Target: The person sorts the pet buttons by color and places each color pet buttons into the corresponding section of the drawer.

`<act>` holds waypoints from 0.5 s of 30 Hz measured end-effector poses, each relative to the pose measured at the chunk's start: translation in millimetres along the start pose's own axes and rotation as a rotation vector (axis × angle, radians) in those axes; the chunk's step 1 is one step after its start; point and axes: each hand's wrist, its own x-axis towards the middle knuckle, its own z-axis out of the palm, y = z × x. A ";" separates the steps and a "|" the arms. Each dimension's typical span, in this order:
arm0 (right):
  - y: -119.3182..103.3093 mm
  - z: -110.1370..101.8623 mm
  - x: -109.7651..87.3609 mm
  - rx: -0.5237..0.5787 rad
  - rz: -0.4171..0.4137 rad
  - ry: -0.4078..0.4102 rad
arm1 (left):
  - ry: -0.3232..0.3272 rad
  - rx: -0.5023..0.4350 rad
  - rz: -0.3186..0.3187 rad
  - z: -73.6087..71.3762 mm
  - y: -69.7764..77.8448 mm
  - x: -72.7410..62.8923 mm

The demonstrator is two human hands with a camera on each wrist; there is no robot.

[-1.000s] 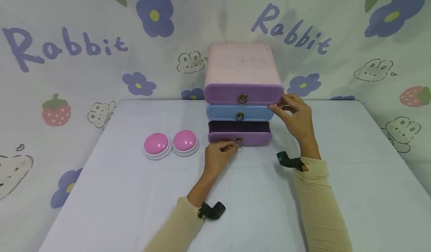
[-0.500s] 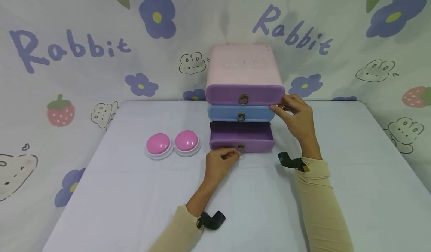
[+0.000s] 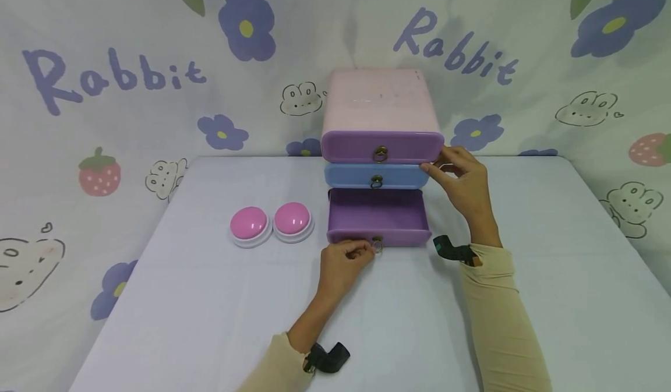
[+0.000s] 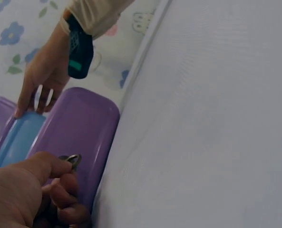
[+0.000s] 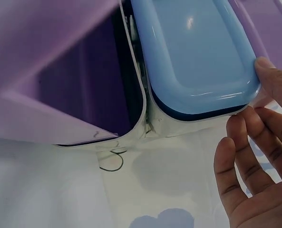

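Note:
A small drawer cabinet (image 3: 380,98) with a pink top stands at the back of the table. Its bottom purple drawer (image 3: 406,239) is pulled well out, and no contents show in the visible inside. My left hand (image 3: 338,269) pinches the metal ring pull (image 4: 75,160) on that drawer's front between thumb and forefinger. At the cabinet's right side, my right hand (image 3: 463,185) grips the edge by the blue middle drawer (image 5: 198,52): the thumb lies on the front corner, some fingertips against the side. The top purple drawer (image 3: 346,147) and the blue one are closed.
Two pink push buttons with white bases, a left one (image 3: 249,223) and a right one (image 3: 292,219), sit side by side left of the cabinet. A printed cloth (image 3: 241,89) hangs behind the white table (image 3: 409,322).
The bottom drawer has slid out toward me, with my left hand drawing back on its ring. My right hand keeps its hold on the cabinet's side. The head view has shifted slightly.

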 end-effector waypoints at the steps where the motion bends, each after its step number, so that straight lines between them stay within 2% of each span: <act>1: 0.0 -0.2 -0.1 0.000 0.000 0.000 | 0.000 0.001 0.005 0.2 0.4 -0.8; 15: 4.2 -1.5 1.6 0.020 -0.008 -0.005 | 0.012 0.013 -0.013 0.1 6.9 -13.1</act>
